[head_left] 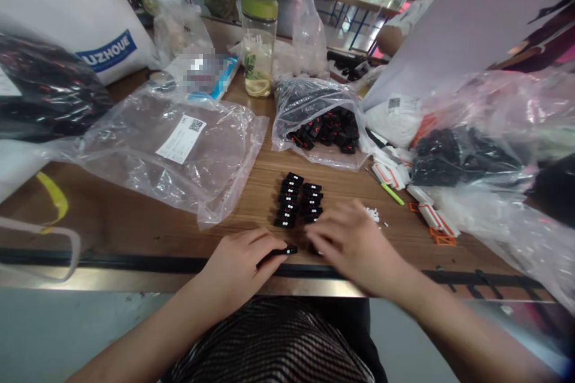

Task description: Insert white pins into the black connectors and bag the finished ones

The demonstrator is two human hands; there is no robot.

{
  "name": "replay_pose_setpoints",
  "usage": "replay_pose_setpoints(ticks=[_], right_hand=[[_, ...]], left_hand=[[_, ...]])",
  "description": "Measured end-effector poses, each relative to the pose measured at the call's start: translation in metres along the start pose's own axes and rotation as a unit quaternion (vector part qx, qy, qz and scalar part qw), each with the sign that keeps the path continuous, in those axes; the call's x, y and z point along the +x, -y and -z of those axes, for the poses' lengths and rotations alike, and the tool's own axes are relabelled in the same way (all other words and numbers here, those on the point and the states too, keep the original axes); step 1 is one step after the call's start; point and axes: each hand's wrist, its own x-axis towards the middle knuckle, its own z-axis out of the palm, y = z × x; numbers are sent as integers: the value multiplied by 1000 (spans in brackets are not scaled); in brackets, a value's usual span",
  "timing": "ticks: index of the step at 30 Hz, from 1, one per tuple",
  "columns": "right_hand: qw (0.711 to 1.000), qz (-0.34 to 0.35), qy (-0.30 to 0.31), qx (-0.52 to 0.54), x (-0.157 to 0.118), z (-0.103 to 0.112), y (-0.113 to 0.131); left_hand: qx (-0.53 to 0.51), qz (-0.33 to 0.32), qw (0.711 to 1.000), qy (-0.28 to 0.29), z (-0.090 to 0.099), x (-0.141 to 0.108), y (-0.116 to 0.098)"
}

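Close to the table's front edge, my left hand [245, 257] pinches a small black plastic connector housing [291, 249] with white dots on its end. My right hand [348, 239] is smeared by motion over the near end of a short column of similar black housings [312, 194]; whether its fingers hold anything is hidden. Left of that column lies another column of black housings [287, 198], stacked side by side with white dots showing. Small white pieces [372, 214] are scattered just beyond my right hand.
An opened clear bag of black housings [330, 131] lies behind the columns. A flat plastic bag with a label [182, 139] covers the left. Farther back stands a green-lidded bottle [259, 48]. To the right are a bright green tool [392, 193], white-orange strips [436, 219] and more bags.
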Motion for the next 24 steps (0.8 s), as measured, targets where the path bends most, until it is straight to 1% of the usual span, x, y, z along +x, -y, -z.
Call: replay_pose_setpoints(ticks=[2, 4, 6, 8, 12, 15, 18, 20, 22, 24], right_hand=[[994, -108, 4, -27, -2, 15, -34], [976, -204, 36, -67, -8, 27, -65], [960, -253, 80, -95, -13, 33, -87], [951, -266, 108, -115, -15, 34, -95], [942, -250, 150, -164, -9, 34, -89], [941, -205, 183, -197, -1, 34, -87], [952, -118, 168, -227, 6, 33, -96], [954, -71, 154, -249, 9, 32, -104], [952, -41, 154, -262, 10, 32, -110], [955, -20, 155, -252, 7, 33, -114]], left_hand=[[0, -2, 1000, -3, 0, 0, 1], [-4, 0, 1000, 1, -1, 0, 1], [-6, 3, 1000, 6, -1, 0, 2], [-4, 6, 1000, 7, -1, -1, 2], [4, 10, 1000, 5, -1, 0, 2], [5, 14, 1000, 9, 0, 0, 1], [8, 16, 1000, 11, 0, 0, 0], [10, 15, 1000, 11, 0, 0, 0], [11, 14, 1000, 9, 0, 0, 0], [10, 13, 1000, 9, 0, 0, 0]])
